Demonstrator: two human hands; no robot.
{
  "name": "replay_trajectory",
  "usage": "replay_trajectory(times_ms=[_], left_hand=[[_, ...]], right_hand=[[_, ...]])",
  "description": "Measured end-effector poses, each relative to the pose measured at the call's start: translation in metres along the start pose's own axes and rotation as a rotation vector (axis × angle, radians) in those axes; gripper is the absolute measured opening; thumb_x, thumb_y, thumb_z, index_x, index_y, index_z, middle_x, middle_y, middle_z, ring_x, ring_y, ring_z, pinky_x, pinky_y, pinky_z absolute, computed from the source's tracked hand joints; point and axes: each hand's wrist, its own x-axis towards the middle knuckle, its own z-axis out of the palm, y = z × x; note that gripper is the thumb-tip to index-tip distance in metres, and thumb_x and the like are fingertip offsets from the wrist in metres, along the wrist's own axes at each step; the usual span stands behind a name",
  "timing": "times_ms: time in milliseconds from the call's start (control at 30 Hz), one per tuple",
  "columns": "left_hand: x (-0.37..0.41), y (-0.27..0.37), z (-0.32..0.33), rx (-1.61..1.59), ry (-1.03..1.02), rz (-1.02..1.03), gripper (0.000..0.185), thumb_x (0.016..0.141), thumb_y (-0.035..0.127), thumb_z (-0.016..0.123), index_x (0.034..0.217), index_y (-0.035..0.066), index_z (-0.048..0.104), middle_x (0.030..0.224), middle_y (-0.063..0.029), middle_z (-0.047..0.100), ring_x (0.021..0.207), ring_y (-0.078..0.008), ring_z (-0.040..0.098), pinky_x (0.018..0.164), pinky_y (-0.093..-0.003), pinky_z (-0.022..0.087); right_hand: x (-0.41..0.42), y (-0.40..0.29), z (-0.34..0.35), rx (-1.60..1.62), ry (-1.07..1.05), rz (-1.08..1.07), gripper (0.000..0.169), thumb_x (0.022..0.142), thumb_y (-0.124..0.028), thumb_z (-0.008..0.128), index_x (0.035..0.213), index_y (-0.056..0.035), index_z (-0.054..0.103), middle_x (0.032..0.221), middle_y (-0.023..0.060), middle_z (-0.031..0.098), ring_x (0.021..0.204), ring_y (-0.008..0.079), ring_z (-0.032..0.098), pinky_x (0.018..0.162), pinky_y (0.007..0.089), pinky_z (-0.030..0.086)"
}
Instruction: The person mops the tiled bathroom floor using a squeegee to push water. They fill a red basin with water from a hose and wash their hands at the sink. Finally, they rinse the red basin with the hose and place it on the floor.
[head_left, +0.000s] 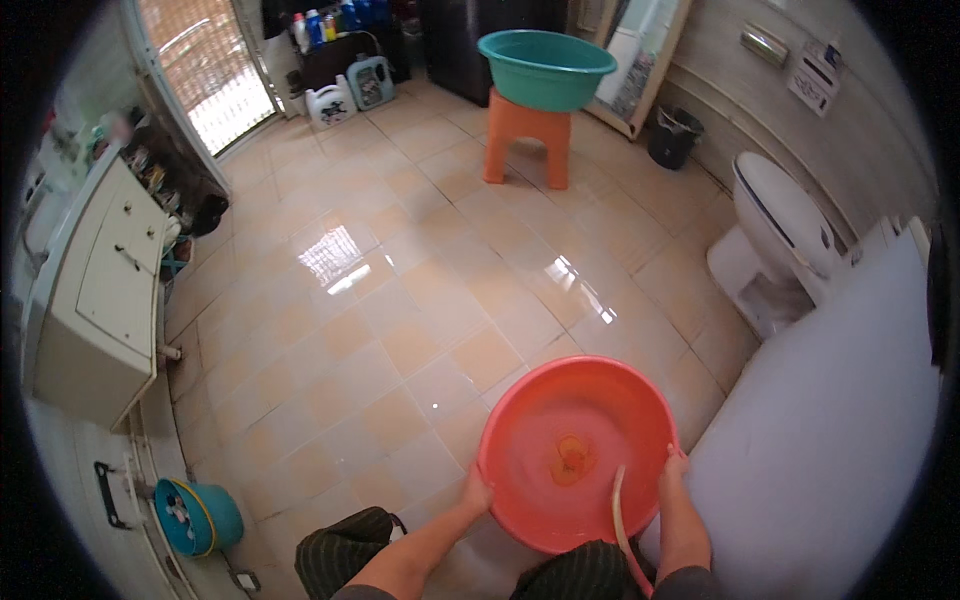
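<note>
A large red plastic basin (555, 420) is held in front of me by its rim. My left hand (478, 491) grips the rim on the left side, and my right hand (674, 463) grips it on the right, beside a white appliance or panel. Inside lies a round patterned mark or shallow liquid at the bottom. A pale hose (617, 510) reaches over the near rim, its end inside the basin; its lower part runs down between my knee and right forearm.
A green basin (551, 82) rests on an orange plastic stool (528, 142). A toilet (784, 202) and a black bin (673, 139) stand on the right. At left are a vanity cabinet (112, 300) and a blue bucket (217, 517). The tiled floor (420, 300) shines with reflections.
</note>
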Motion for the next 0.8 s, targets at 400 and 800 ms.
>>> replay_trajectory(times_ms=[400,800], left_hand=[[0.016,0.004,-0.058,0.035,0.211,0.043,0.04,0.067,0.004,0.05,0.105,0.004,0.041,0.095,-0.0197,0.051,0.092,-0.0329,0.049,0.079,-0.0384,0.039],[0.021,-0.049,-0.113,0.043,0.431,-0.126,0.047,0.068,0.007,0.053,0.112,0.009,0.037,0.097,-0.0162,0.053,0.092,-0.0332,0.049,0.079,-0.0395,0.039]], right_hand=[[-0.075,-0.069,0.074,0.136,-0.21,0.181,0.023,0.078,-0.014,0.049,0.092,0.0031,0.055,0.089,0.0115,0.056,0.075,0.023,0.053,0.069,0.0338,0.042],[-0.048,-0.02,0.212,-0.046,-0.676,0.015,0.03,0.077,-0.017,0.05,0.099,0.0036,0.048,0.093,0.0112,0.054,0.084,0.0232,0.051,0.079,0.0348,0.038]])
